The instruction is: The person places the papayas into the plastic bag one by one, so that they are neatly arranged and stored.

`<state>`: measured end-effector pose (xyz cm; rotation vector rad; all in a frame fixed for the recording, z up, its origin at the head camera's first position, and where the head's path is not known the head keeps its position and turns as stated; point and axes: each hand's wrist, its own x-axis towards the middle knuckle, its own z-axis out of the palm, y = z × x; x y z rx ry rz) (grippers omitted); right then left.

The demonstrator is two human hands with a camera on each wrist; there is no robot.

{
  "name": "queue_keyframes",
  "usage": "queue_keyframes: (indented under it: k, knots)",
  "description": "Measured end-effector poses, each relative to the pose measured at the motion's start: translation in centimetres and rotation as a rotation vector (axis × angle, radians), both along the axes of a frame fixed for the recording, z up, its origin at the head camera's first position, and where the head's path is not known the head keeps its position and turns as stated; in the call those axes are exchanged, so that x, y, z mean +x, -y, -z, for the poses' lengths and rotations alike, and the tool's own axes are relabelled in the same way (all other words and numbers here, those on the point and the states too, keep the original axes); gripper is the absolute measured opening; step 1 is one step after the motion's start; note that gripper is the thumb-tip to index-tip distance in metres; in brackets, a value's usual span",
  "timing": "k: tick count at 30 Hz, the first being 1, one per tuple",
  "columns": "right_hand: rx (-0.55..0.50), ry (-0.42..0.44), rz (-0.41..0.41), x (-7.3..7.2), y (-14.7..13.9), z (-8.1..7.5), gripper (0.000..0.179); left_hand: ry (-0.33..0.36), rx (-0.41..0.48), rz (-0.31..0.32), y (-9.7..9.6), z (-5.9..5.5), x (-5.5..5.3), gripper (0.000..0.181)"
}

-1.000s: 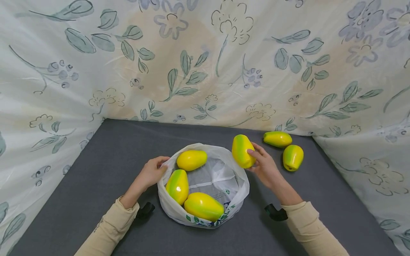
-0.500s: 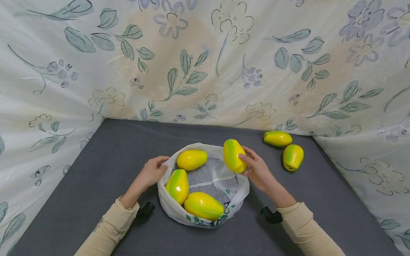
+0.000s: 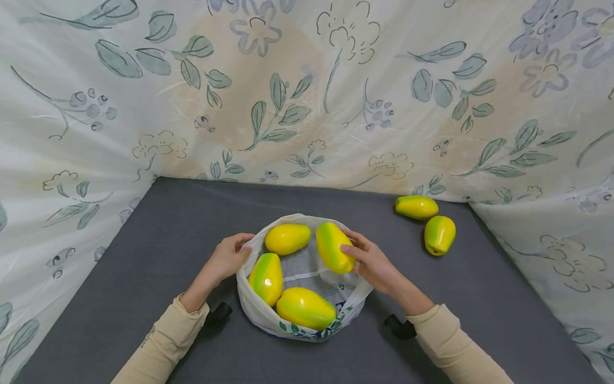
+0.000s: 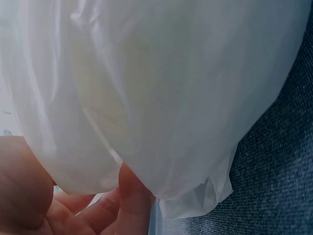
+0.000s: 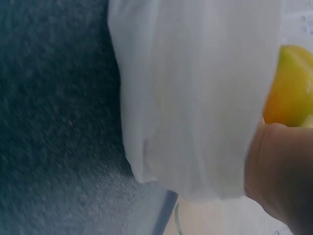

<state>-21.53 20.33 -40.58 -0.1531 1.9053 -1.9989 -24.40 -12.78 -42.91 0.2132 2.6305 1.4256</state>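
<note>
Grip first: the right hand has thumb and fingers round one end of a yellow-green fruit, held at the right part of a white bag's mouth. How deep it sits I can't tell. Its glossy skin worries me: a loose pinch could let it slip and knock the upper fruit. The hand lies so close to the rim that, if it snagged, I'd expect the thin wall to fold inward. Opposite, the left hand pinches the rim; letting go might let that side sag over the left fruit and near fruit. Farther right, two loose fruits lie on the worktop; their rounded sides could roll if bumped.
</note>
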Motion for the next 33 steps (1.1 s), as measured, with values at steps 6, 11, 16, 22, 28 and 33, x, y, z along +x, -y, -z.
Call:
queue_keyframes:
  k: [6,11,16,22,28,33]
  knots:
    - [0.042,0.002,-0.062,-0.2,0.8,1.1,0.059,0.005,-0.003,0.001,0.2,0.1,-0.1,0.038]
    - [0.061,0.007,-0.106,-0.2,1.5,1.6,0.059,0.029,-0.012,0.008,0.2,-0.3,-0.1,0.039]
    - [0.07,0.029,-0.13,-0.1,2.1,1.8,0.06,0.032,-0.025,0.032,0.2,-0.6,-0.2,0.038]
    - [0.077,0.039,-0.141,0.0,2.8,1.9,0.06,0.032,-0.051,0.057,0.3,-0.9,-0.3,0.038]
    - [0.108,0.031,-0.157,0.0,3.3,2.3,0.058,0.044,-0.058,0.063,0.4,-1.0,-0.2,0.038]
    - [0.106,0.032,-0.166,0.1,3.6,2.3,0.061,0.032,-0.052,0.063,0.5,-1.0,-0.1,0.037]
